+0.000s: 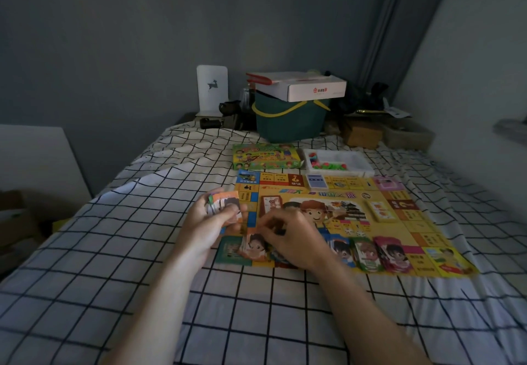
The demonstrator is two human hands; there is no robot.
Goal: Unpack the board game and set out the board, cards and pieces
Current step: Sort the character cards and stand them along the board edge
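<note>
Board [370,222] lies flat on the bed, centre-right of frame. Step in hand, I'd say: dealing cards into piles along its lower edge. Left hand [212,220] grips the card stack [226,203], fingers curled round it. Right hand [288,236] hovers, fingers curled, over the orange pile [253,246]; can't tell if it pinches a card. Blue pile [340,249], green pile [366,253] and pink pile [395,253] sit lower right. Pieces tray [339,160] and game box [265,156] sit above the board. Next move likely calls for matching the next card to its pile.
</note>
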